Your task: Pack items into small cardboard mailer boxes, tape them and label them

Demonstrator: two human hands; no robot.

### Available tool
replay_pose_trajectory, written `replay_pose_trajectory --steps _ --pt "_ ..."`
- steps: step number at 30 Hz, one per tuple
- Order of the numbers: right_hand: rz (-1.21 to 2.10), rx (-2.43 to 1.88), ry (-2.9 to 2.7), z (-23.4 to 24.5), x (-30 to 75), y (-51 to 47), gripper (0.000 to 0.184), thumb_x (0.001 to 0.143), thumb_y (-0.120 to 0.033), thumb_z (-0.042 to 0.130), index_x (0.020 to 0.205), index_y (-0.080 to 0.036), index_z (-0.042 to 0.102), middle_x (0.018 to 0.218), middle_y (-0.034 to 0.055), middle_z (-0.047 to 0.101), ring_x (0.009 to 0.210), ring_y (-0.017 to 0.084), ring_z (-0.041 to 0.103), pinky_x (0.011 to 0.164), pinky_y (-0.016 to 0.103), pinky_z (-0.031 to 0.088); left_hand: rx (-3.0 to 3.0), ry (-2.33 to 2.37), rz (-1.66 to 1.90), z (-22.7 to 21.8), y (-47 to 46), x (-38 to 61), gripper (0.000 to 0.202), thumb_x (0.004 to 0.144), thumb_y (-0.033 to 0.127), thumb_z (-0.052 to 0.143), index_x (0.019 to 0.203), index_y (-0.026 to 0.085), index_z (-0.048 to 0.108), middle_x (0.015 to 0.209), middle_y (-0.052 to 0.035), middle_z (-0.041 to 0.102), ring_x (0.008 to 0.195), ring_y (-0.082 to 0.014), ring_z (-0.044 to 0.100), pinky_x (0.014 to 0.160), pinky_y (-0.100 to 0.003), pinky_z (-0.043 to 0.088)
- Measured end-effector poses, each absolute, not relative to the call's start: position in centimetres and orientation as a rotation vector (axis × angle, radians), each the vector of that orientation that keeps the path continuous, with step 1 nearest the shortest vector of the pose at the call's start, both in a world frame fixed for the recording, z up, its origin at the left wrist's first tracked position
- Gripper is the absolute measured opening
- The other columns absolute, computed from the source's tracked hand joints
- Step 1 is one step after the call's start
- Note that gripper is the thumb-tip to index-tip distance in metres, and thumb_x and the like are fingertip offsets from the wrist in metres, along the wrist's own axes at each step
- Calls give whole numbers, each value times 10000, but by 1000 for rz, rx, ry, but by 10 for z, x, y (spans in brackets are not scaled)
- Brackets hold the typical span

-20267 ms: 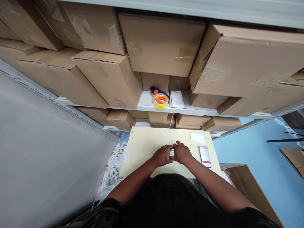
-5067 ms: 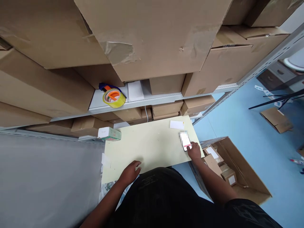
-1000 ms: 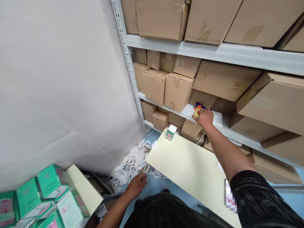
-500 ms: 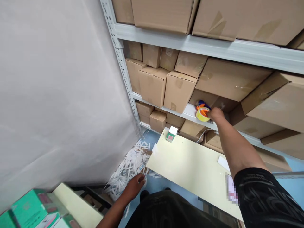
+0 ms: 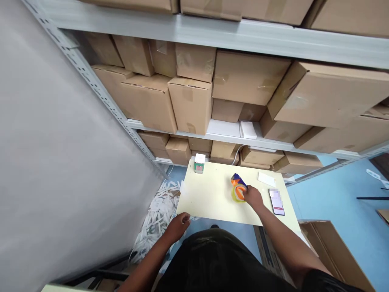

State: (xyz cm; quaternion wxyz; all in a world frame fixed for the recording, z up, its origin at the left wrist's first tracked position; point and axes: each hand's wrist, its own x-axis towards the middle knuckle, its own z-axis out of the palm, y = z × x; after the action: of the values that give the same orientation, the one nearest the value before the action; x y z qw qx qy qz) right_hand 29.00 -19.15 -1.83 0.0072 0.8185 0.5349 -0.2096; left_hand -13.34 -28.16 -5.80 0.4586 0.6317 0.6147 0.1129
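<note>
In my right hand (image 5: 253,197) is a tape dispenser (image 5: 238,188) with a blue and orange body and a yellow roll; my fingers are wrapped round its handle. It hangs over the cream tabletop (image 5: 209,194). My left hand (image 5: 178,227) is near the front left corner of the table, fingers loosely curled with a gap at the thumb, nothing in it. A small green and white box (image 5: 199,163) stands at the far left of the tabletop. To the right of the dispenser lie a flat white piece (image 5: 266,179) and a phone (image 5: 276,202) with its screen lit.
Metal shelving (image 5: 194,30) filled with cardboard boxes (image 5: 190,107) stands behind the table. A white box (image 5: 248,130) sits on the middle shelf. White paper strips (image 5: 154,217) litter the floor at left beside the wall (image 5: 54,162). An open carton (image 5: 334,253) stands at lower right.
My right hand has brought the tape dispenser from the shelf down and towards me over the table. My view has turned right. My left hand stays loosely curled, now by the table edge.
</note>
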Motion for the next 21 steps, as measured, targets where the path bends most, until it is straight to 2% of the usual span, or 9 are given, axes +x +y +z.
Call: replay_pose_trajectory --steps 4,11,15,19,21 --pt "-724 2604 1553 -67 291 -186 231 939 -245 509 1093 -164 661 1105 150 736 998 246 711 735 280 458 1586 1505 239 -51 -277 -113 219 895 327 562 1045 214 674 1080 -59 753 1038 -215 694 914 -291 494" --pt "-861 2542 1573 -105 304 -170 254 936 -293 537 1118 -149 639 1119 162 719 994 257 709 737 297 479 1578 1551 262 -43 -291 -92 209 882 314 563 1022 210 678 1049 -60 745 1020 -222 688 928 -314 492" --pt "-941 2452 1659 -110 316 -176 341 938 -411 562 1145 -150 640 1048 139 736 980 259 713 748 299 487 1527 1630 309 -44 -305 -88 243 883 325 565 1058 202 679 1061 -70 744 1021 -231 688 924 -322 493" --pt "-872 2454 1867 -95 328 -174 537 922 -496 552 1312 -129 582 1240 181 679 1116 291 669 854 338 492 1420 1721 400 -42 -319 -81 241 880 309 562 1062 200 677 1052 -66 745 1006 -225 690 914 -316 492" --pt "-837 2447 2065 -79 324 -162 515 918 -464 534 1308 -132 594 1235 174 673 1115 292 660 884 353 484 1393 1764 437 -41 -327 -75 211 874 283 558 1025 197 677 1002 -58 741 969 -217 688 885 -309 490"
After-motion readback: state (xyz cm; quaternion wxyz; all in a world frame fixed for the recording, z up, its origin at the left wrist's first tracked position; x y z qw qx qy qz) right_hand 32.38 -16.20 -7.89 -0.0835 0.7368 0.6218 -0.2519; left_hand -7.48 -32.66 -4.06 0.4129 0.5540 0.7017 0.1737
